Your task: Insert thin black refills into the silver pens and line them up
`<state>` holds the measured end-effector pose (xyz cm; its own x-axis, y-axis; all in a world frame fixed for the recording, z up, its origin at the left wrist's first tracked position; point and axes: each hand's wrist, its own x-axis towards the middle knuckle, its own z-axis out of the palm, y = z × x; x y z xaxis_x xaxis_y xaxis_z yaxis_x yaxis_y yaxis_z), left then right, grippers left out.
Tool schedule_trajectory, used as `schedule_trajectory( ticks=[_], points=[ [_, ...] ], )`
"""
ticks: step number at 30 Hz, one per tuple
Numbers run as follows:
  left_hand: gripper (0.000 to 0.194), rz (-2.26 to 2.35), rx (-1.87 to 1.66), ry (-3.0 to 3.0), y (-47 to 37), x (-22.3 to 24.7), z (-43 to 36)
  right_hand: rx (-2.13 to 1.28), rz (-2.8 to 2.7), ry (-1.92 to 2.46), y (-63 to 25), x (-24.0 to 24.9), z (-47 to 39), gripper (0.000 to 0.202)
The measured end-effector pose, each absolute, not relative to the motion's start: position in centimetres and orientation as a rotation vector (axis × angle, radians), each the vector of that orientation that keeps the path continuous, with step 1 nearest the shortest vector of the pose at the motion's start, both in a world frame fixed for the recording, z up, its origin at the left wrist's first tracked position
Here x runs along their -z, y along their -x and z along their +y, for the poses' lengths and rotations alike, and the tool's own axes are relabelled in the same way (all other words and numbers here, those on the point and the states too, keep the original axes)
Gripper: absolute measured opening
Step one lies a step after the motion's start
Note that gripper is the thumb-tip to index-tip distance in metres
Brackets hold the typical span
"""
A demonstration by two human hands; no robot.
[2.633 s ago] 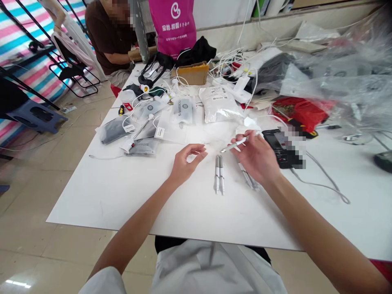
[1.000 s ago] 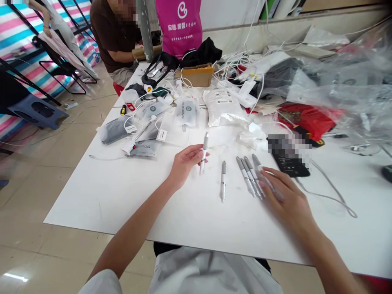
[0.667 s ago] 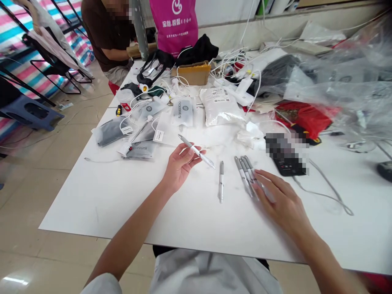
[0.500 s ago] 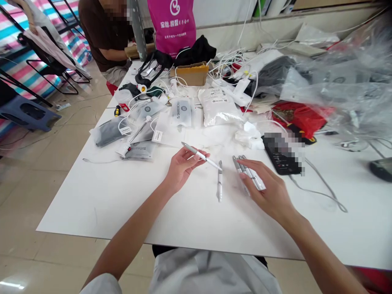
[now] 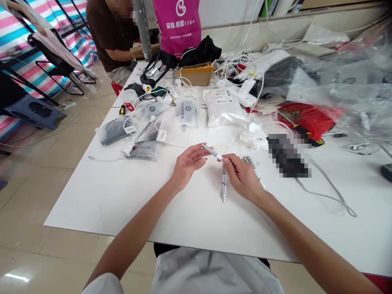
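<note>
In the head view, a grey-and-white pen [image 5: 213, 152] is pinched at its white end by my right hand [image 5: 243, 177], raised over the white table [image 5: 134, 196]. Its grey end points left toward the fingertips of my left hand [image 5: 186, 166], whose fingers are spread and hold nothing; whether they touch the pen is unclear. Below the right hand a single pen [image 5: 224, 188] lies lengthwise, its upper part covered by the hand. Several similar pens [image 5: 250, 161] lie just beyond the right hand, which hides much of them.
Packets in frosted bags [image 5: 185, 112], a white padded parcel [image 5: 225, 108], a cardboard box [image 5: 196, 75] and tangled white cables fill the back. A blurred black device [image 5: 288, 157] with a grey cable [image 5: 324, 198] lies right. A seated person [image 5: 107, 45] is at the far left.
My right hand has left the group of pens and moved left, taking the raised pen's white end. My left hand has let go and its fingers have opened. The view shifted slightly.
</note>
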<state>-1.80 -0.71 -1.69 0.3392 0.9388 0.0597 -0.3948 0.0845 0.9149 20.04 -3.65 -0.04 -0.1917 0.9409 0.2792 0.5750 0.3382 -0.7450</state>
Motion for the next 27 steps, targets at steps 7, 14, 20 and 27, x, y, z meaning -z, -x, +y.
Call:
schedule_trajectory(
  ticks=[7, 14, 20, 27],
  points=[
    [0.028, 0.633, -1.094, -1.05, 1.2, 1.4, -1.3, -0.787, -1.96, 1.274, -20.3, 1.2, -4.4, 0.04],
    [0.036, 0.897, -1.208, -1.003, 1.0, 1.9, -1.0, -0.653, -2.022, 1.258, -20.3, 2.1, -4.6, 0.038],
    [0.04, 0.851, -1.156, -1.088, 1.0, 1.7, -1.0, -0.538, -2.053, 1.273, -21.1, 2.8, -3.9, 0.036],
    [0.042, 0.803, -1.128, -1.128, 1.2, 1.8, -0.8, -0.523, -2.075, 1.258, -21.0, 2.6, -4.1, 0.033]
  ],
)
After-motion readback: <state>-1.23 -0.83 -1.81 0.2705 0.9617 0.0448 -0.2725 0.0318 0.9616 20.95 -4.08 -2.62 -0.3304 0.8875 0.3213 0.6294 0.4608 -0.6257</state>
